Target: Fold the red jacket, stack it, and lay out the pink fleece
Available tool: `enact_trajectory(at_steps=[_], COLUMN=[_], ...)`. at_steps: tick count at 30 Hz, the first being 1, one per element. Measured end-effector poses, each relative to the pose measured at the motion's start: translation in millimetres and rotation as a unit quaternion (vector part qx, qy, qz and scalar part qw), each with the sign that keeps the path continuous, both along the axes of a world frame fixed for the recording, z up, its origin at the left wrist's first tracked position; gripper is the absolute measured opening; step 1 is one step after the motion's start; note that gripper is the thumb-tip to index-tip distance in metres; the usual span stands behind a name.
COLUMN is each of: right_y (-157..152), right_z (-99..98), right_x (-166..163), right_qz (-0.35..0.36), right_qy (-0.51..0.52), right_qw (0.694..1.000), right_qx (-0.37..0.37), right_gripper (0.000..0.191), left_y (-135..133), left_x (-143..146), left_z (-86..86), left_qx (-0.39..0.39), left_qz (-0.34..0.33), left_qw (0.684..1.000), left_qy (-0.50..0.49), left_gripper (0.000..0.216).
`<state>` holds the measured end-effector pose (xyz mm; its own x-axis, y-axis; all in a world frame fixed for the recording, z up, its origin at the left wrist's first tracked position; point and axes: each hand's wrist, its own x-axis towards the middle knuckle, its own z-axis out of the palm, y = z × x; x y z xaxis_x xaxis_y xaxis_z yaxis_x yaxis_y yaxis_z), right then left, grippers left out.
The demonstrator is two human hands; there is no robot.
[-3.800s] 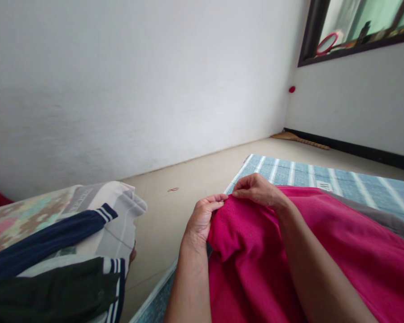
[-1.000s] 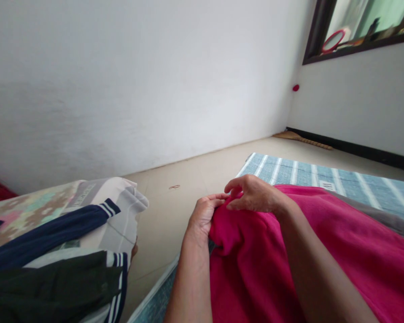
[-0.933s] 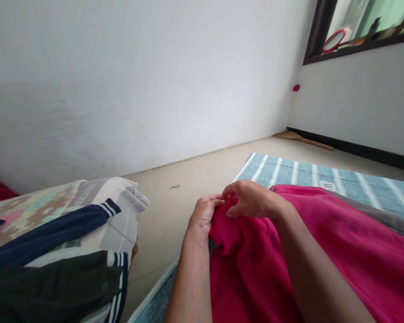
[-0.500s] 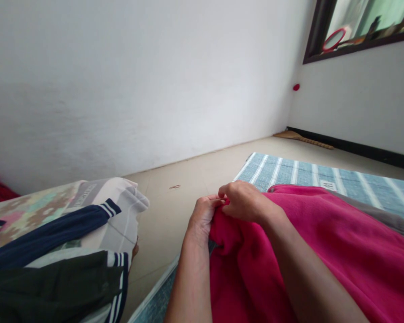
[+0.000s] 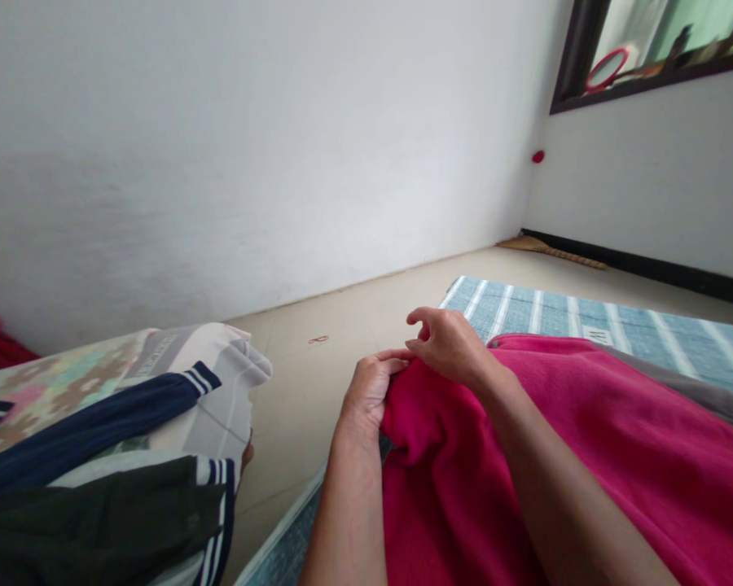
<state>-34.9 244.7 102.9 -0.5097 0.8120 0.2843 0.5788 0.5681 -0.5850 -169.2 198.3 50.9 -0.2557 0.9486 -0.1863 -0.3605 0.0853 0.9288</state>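
Note:
A bright pink fleece cloth (image 5: 586, 423) with a grey underside lies over a blue-and-white striped mat (image 5: 525, 309). My left hand (image 5: 372, 391) is closed on a bunched edge of this cloth, its thumb and forefinger at the upper left end. Just up and to the right is my right hand (image 5: 452, 346), palm down above the same edge. Its forefinger is bent and raised, with a gap to the thumb, which is close to the cloth and the left fingertips. Nothing shows between the right fingers.
To the left, a navy sleeve (image 5: 98, 419) and a dark green garment (image 5: 110, 513) with striped trim lie on a patterned cover (image 5: 220, 350). A small reddish loop (image 5: 318, 339) is on the tiled floor. Behind stands a white wall (image 5: 281, 163); a straw-coloured broom (image 5: 550, 248) lies along the skirting.
My right hand has lifted slightly up and to the right, and its forefinger and thumb have parted from the cloth's edge. My left hand keeps its grip in nearly the same place.

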Motion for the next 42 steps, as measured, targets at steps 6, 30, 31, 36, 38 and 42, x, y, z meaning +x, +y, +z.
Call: enact_trajectory(at_steps=[6,30,31,36,38,42], right_y=[-6,56,58,62,62,61], right_z=[1.2,-60.0,-62.2,-68.6,-68.8,-67.0], right_x=[0,30,29,30,30,30], right_qz=[0.058,0.021,0.01,-0.03,-0.031,-0.032], right_qy=[-0.09,0.147,0.153,0.16,0.16,0.168], right_qw=[0.994,0.967,0.966,0.96,0.958,0.954], right_qx=[0.03,-0.206,-0.21,-0.23,-0.235,-0.246], right_gripper=[0.024,0.032,0.032,0.031,0.031,0.029], left_y=[2,-4,-6,-18,-23,-25], left_x=[-2,10,11,24,29,38], left_z=[-3.1,23.7,27.9,53.3,60.9,61.9], left_qx=[-0.008,-0.002,0.0,-0.004,-0.025,-0.045], left_qz=[0.0,0.036,0.022,-0.014,-0.014,-0.101], left_qw=[1.0,0.869,0.85,0.774,0.758,0.772], left_qy=[0.004,0.494,0.526,0.633,0.652,0.626], left_gripper=[0.018,0.021,0.025,0.025,0.02,0.017])
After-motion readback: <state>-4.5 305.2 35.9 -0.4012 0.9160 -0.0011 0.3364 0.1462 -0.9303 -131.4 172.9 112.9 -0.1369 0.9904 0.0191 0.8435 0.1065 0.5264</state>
